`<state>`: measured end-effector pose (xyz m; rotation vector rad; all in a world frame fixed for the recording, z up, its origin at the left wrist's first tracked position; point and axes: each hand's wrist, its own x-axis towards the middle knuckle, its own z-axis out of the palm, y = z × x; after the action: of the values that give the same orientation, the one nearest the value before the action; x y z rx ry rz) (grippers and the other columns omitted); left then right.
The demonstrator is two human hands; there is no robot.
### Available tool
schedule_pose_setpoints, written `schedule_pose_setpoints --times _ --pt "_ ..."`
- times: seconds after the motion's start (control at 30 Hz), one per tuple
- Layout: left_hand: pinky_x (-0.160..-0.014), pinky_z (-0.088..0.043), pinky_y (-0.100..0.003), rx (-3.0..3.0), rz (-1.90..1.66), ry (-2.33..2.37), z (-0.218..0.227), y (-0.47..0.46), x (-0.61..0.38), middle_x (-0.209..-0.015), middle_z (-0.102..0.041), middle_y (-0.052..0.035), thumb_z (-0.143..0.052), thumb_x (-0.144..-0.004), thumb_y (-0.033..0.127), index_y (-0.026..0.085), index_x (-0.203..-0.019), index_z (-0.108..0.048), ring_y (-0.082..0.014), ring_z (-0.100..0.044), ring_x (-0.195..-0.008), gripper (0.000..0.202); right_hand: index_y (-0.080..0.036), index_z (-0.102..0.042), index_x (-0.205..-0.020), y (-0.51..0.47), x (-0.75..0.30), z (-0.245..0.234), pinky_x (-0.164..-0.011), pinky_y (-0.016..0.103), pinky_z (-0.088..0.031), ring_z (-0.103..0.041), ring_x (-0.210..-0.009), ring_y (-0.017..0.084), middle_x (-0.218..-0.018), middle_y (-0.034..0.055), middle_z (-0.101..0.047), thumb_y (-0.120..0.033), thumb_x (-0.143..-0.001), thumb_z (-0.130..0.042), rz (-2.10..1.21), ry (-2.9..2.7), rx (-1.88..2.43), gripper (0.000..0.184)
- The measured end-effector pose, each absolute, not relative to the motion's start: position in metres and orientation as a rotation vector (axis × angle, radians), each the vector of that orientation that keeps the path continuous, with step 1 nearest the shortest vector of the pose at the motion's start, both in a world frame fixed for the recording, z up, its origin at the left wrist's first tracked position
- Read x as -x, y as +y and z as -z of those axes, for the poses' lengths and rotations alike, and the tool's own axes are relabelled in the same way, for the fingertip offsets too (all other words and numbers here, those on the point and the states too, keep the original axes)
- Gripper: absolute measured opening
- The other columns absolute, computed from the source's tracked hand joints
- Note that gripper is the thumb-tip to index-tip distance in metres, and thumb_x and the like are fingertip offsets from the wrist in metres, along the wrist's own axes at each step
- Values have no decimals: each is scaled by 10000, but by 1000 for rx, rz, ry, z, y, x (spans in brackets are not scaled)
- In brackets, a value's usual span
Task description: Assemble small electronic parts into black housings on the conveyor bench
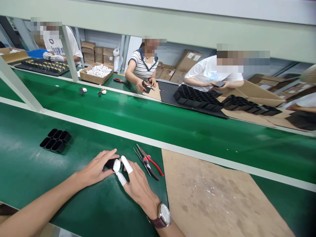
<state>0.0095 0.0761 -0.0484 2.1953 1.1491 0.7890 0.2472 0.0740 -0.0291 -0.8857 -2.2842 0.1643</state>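
My left hand (100, 167) is closed around a small black plastic case (110, 163) just above the green bench. At the case's open end sits a white, rounded, wrapped-looking piece (117, 165) with a bit of green beside it. My right hand (134, 179), white covers on its thumb and index finger, pinches that white piece from the right side. Whether the piece is partly inside the case I cannot tell. Right of my hands lie red-and-black long-nose pliers (148, 161) and tweezers (142, 161). Several open black cases (55, 141) stand grouped at the left.
A brown cardboard sheet (212, 194) covers the bench at the right. Beyond a pale rail runs a green conveyor (138, 112) carrying two small assemblies. Co-workers sit across it, near a box of white pieces (96, 79) and rows of black cases (197, 97). A slanted post (22, 85) stands left.
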Motion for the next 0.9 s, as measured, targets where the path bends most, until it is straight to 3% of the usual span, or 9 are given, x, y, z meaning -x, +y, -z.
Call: schedule_pose_setpoints --times 0.9 --pt "-1142 -482 -510 -2193 -824 1116 52 77 -9 -1482 -608 -57 -629 -1053 274 395 -1671 -110 -279 -508 -1375 816 -150 -241 -1640 73 -246 25 -835 454 -610 -695 -983 288 -1214 167 -696 -189 -1076 -459 -145 -2268 864 606"
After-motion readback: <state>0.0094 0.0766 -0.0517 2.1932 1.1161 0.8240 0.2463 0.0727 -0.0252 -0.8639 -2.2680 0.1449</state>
